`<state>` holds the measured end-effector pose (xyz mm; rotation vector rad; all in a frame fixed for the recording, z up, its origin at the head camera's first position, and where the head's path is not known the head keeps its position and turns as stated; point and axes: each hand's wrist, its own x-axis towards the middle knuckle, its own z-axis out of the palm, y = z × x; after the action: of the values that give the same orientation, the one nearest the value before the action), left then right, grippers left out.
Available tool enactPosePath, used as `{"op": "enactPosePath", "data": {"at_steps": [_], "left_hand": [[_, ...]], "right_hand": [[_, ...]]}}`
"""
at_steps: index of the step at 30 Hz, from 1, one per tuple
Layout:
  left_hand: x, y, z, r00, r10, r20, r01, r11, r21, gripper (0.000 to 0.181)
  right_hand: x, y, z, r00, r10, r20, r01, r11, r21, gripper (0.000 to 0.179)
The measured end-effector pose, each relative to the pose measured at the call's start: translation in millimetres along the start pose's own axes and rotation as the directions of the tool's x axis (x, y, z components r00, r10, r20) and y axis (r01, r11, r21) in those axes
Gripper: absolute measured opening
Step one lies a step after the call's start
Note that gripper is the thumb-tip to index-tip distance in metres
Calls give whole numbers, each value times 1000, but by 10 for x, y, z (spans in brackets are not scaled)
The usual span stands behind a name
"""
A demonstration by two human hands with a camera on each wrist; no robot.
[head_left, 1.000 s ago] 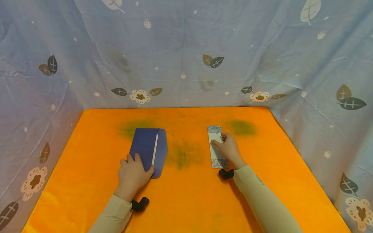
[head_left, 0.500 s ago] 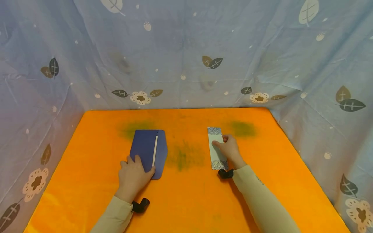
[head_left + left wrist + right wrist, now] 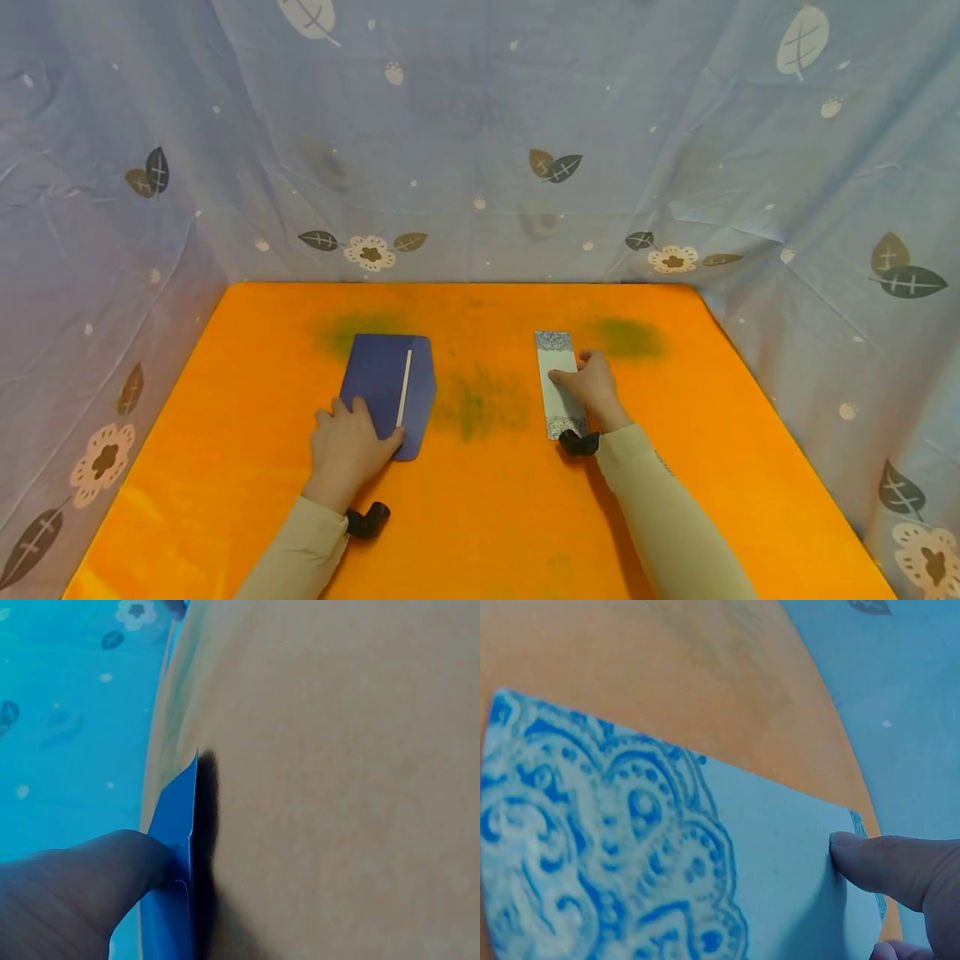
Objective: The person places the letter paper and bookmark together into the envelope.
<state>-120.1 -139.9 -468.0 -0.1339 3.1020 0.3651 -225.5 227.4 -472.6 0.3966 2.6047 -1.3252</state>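
Observation:
A dark blue envelope (image 3: 378,371) lies on the left of the orange table, its flap to the right and a narrow white strip (image 3: 405,387) along the fold. My left hand (image 3: 348,450) holds its near end, fingers at the left side and thumb by the strip's lower end. In the left wrist view the thumb (image 3: 124,859) presses on the blue paper, whose edge casts a dark shadow. My right hand (image 3: 596,387) pinches the right edge of a pale card (image 3: 557,392) with blue lace-like pattern at both ends. Its thumb (image 3: 885,862) lies on the plain middle; the other fingers are mostly hidden.
The orange table (image 3: 480,517) carries faint green smudges. A pale blue curtain (image 3: 450,125) with leaves and flowers closes in the back and sides. Each sleeve has a black wrist device, one at the left (image 3: 367,521) and one at the right (image 3: 579,443) by the card's near end.
The head view has shifted slightly, so everything sits a little differently in it. Both hands keep their holds on the envelope and the card.

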Motion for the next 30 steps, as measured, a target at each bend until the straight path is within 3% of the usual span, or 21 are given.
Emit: {"op": "enactPosePath", "data": {"at_steps": [8, 16, 30], "left_hand": [[13, 3, 4, 1000, -8, 6, 7, 1000, 15, 95], [5, -13, 29, 1000, -11, 14, 11, 999, 32, 96], [11, -1, 34, 1000, 3, -11, -3, 999, 46, 96]], "right_hand": [[47, -20, -29, 1000, 5, 21, -5, 1000, 2, 68], [45, -21, -31, 1000, 3, 30, -2, 1000, -29, 64], [25, 27, -111, 995, -11, 97, 5, 998, 59, 54]]}}
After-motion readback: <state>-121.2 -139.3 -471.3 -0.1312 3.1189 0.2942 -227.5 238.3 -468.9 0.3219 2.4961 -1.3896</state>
